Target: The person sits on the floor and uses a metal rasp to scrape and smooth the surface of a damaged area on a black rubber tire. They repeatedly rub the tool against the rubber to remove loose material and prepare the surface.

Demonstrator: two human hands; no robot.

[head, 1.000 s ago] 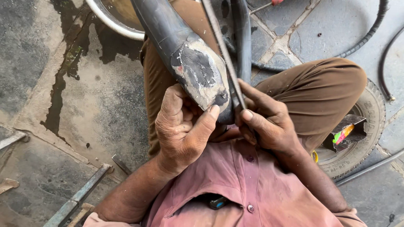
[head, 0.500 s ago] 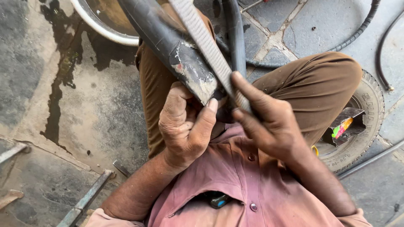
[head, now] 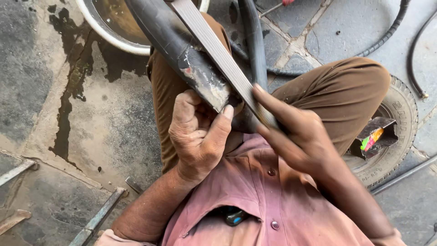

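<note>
My left hand [head: 198, 136] grips a folded black rubber inner tube [head: 173, 43], with the thumb pressed on a grey scuffed patch [head: 207, 86] at the fold. My right hand [head: 296, 132] holds a long flat metal file [head: 218, 52], its blade lying slantwise across the scuffed patch. The tube runs up over my brown-trousered knees. Another loop of the tube [head: 255, 45] hangs behind the file.
A white basin of murky water [head: 109, 38] stands on the wet stone floor at top left. A small tyre [head: 400, 132] with a dark box in it lies to the right. Metal bars [head: 98, 218] lie at lower left. A black hose [head: 391, 27] curves at top right.
My right hand has slid the file forward along the tube's scuffed patch, so more of the blade shows now. The left hand keeps its grip on the tube.
</note>
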